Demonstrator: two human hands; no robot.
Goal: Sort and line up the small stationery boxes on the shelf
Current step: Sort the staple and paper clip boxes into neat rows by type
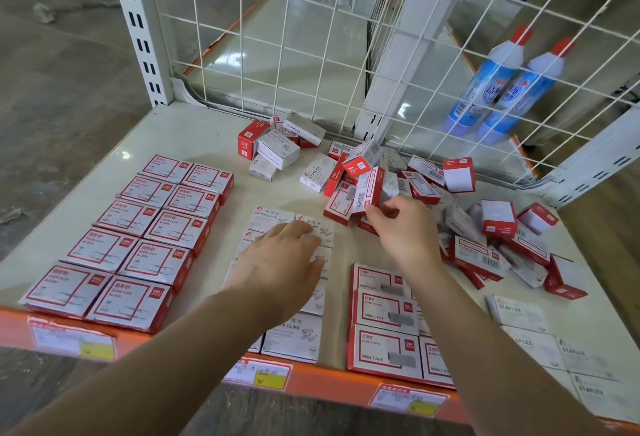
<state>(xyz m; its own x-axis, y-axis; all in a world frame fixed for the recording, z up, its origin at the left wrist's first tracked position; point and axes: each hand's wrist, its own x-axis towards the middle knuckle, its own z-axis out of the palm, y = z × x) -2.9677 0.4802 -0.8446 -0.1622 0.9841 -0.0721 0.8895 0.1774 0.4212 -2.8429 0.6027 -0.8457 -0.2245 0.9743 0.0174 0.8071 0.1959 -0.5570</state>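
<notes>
Red-bordered paper clip boxes (138,227) lie in two neat columns on the left of the white shelf (194,130). White paper clip boxes (294,335) form a column in the middle, and my left hand (284,255) rests flat on them with straight fingers. Red staple boxes (381,331) are lined up to the right, white staples boxes (530,342) beyond them. My right hand (401,224) pinches an upright red and white box (369,189) at the edge of a loose heap of mixed boxes (485,227).
A smaller loose cluster of boxes (277,144) sits at the back centre. White wire mesh (277,37) walls the back and right. Two blue bottles with red caps (502,89) stand behind the right mesh. An orange front rail (311,383) carries price tags.
</notes>
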